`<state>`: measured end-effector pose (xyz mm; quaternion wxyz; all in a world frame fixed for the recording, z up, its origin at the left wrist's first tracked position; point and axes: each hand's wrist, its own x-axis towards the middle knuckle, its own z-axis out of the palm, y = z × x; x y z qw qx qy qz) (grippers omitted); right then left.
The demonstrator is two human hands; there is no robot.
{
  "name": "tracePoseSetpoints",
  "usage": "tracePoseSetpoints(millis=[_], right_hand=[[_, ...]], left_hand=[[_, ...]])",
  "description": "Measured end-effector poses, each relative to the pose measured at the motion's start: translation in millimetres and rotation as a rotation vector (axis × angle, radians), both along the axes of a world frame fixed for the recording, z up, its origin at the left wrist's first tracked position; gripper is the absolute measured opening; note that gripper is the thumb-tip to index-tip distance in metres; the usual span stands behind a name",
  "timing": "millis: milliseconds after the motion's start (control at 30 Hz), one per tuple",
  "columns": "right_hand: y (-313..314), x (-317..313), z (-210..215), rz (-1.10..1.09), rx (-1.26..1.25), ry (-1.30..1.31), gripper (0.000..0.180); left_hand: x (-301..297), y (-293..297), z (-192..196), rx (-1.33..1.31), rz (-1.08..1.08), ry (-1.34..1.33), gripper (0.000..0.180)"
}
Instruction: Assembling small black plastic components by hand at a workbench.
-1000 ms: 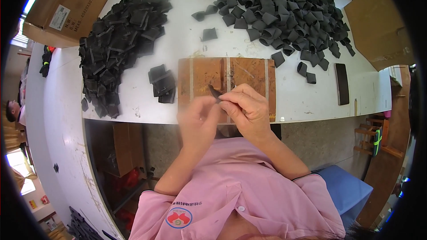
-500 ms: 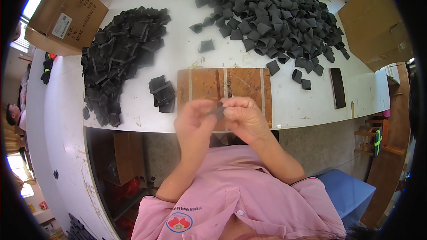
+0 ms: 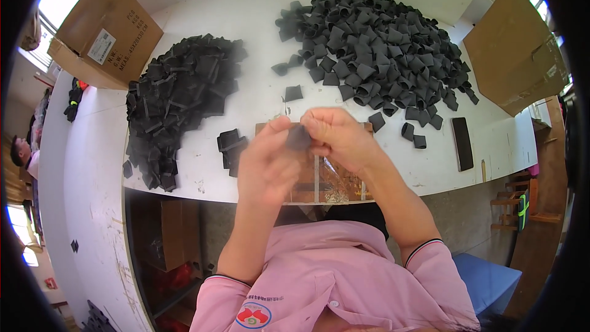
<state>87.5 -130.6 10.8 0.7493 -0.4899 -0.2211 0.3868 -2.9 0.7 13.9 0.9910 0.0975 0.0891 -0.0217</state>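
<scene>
Both my hands meet over the wooden board, raised from the table. My right hand (image 3: pixel 339 139) pinches a small dark grey fabric sleeve (image 3: pixel 298 138) between thumb and fingers. On its other side my left hand (image 3: pixel 265 163), partly blurred, has its fingers curled against the same sleeve. Below them lies the brown board (image 3: pixel 305 192) with pale strips across it, largely covered by my hands and forearms. Just left of my left hand is a small stack of black flat pieces (image 3: pixel 229 147). A single grey sleeve (image 3: pixel 294 93) lies beyond my hands.
A large heap of short grey sleeves (image 3: pixel 381 49) fills the far right of the white table (image 3: pixel 258 80); a heap of flat black pieces (image 3: pixel 178 98) is at left. Cardboard boxes (image 3: pixel 110 37) flank both sides. A phone (image 3: pixel 463 144) lies at right, above a blue stool (image 3: pixel 488 280).
Both hands have risen away from my body with the sleeve between them, which now shows more fully. The view has tilted, so the table sits lower. A shiny patch on the board is now uncovered.
</scene>
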Motion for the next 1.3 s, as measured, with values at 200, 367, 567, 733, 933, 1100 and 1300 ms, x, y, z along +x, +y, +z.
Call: tracePoseSetpoints(millis=[200,367,567,733,933,1100,1300], right_hand=[[-1.1,-14.0,1.4,-0.370,-0.335,-0.597,0.017],[-11.0,-33.2,6.6,-0.658,-0.184,-0.976,0.027],[-1.5,-40.6,14.7,-0.607,-0.250,-1.051,0.031],[-1.6,-36.5,13.8,-0.659,-0.295,-1.225,0.027],[3.5,-36.8,20.1,-0.759,-0.283,-1.420,0.025],[5.3,-30.0,21.9,-0.747,-0.273,-1.501,0.020],[4.3,-29.1,0.3,-0.764,-0.182,-1.421,0.015]], left_hand=[[1.5,-17.0,-6.1,1.133,0.538,0.003,0.026],[6.7,-9.7,1.5,1.609,0.600,-0.292,0.025],[4.5,-11.9,0.4,0.985,0.581,-0.194,0.014],[10.7,-12.5,7.8,1.284,0.534,-0.229,0.011],[2.1,-18.5,10.4,0.733,0.557,-0.143,0.011],[-2.5,-17.9,14.2,0.344,0.344,-0.048,0.015],[-8.7,-26.4,7.4,0.479,0.379,0.013,0.015]])
